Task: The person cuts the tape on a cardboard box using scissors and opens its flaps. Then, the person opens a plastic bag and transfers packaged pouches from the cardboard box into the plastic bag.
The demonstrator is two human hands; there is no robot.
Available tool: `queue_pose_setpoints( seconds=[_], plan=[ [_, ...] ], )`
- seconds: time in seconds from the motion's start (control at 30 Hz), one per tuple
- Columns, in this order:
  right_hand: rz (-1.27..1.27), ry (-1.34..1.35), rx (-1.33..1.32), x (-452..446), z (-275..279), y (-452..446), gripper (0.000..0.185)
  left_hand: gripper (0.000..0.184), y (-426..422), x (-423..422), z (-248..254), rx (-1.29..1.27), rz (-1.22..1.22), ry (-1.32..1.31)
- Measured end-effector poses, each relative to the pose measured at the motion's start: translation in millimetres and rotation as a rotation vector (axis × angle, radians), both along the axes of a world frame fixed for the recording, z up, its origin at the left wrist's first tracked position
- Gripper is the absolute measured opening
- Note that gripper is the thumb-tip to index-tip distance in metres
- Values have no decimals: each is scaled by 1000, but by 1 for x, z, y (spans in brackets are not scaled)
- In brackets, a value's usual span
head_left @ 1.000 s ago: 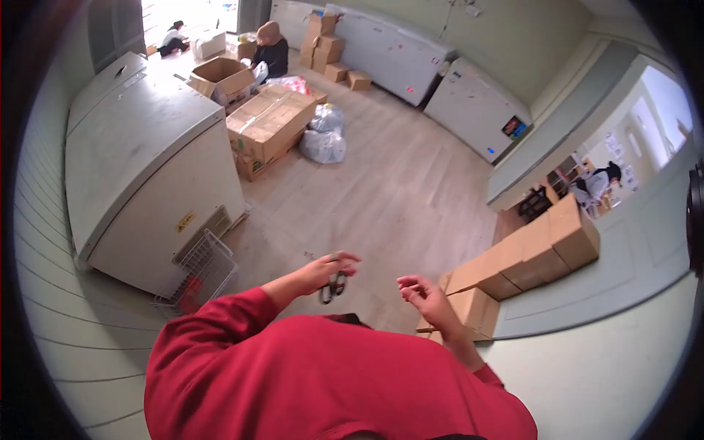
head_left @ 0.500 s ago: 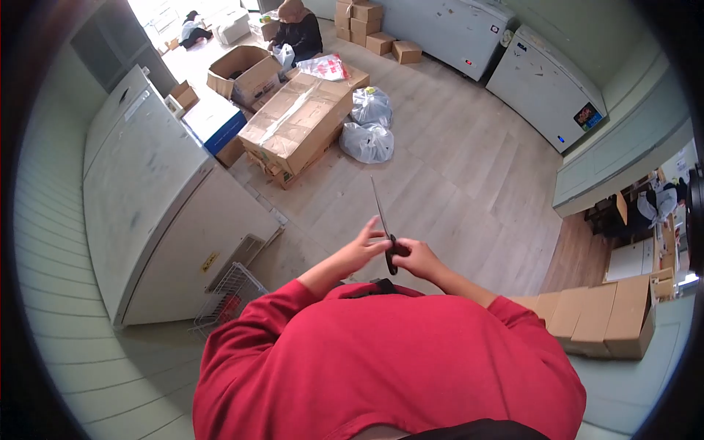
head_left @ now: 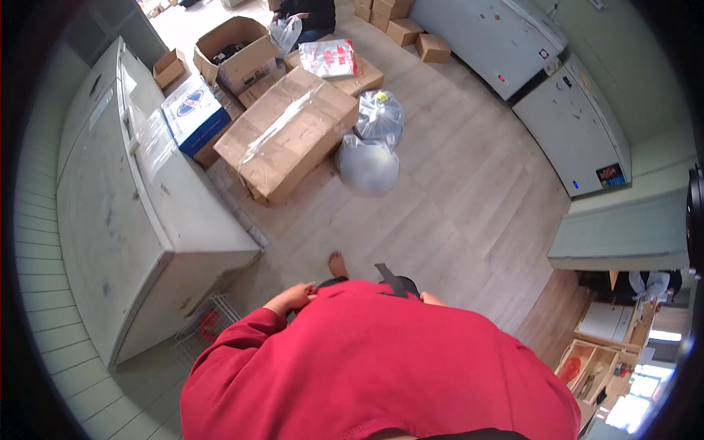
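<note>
My left hand [head_left: 297, 295] is at my waist, its fingers curled in by the edge of the red top [head_left: 396, 352] and dark clothing. What it grips, if anything, is hidden. Only a small part of my right hand [head_left: 431, 299] shows past the front of the top; its fingers are out of sight. Between the hands, a flat dark strip [head_left: 392, 277] sticks out at the waist; I cannot tell what it is. The knife does not show clearly. One bare foot [head_left: 336, 263] is on the floor ahead.
A large taped carton [head_left: 286, 136] stands ahead beside tied plastic bags [head_left: 369, 167] and a blue-and-white box [head_left: 194, 114]. White appliances stand left [head_left: 110, 213] and right [head_left: 576, 132]. A wire basket [head_left: 207, 326] is low left. Another person [head_left: 315, 16] sits behind the cartons.
Both hands have dropped back from in front of me to my waist, moving apart. The knife, earlier in my right hand with the left touching it, has left clear view. The camera view has shifted.
</note>
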State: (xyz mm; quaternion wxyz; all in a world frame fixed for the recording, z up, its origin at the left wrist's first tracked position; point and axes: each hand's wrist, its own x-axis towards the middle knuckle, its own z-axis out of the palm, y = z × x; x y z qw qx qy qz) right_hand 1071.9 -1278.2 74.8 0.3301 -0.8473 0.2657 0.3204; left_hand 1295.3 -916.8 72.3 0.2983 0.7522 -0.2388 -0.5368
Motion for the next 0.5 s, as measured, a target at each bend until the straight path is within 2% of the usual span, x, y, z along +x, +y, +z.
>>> queue_pose_setpoints(
  seconds=[0.03,0.07,0.13,0.17,0.2,0.27,0.3,0.37,0.43,0.5],
  plan=[
    [6,-46,-79,0,-32,-14,41,41,-18,13,-7,-7,-65,133],
    [10,-90,-161,12,-44,-23,38,30,-25,16,-28,12,-175,-91],
    [-34,-46,-87,69,21,-33,38,24,-57,27,-2,109,-109,-180],
    [-23,-36,-81,93,18,-50,38,22,-69,30,17,175,-56,-242],
    [-24,-21,35,116,15,-67,34,22,-76,38,22,184,-49,-224],
    [-115,150,368,151,17,-98,28,18,-88,43,28,145,195,-200],
    [-215,287,580,174,20,-113,27,15,-96,45,36,221,506,38],
    [-62,371,574,212,1,-146,27,15,-94,44,32,77,606,458],
    [86,260,187,259,-6,-169,31,13,-91,52,30,15,407,535],
    [56,155,-47,300,-55,-201,47,14,-99,85,27,60,340,585]
  ],
)
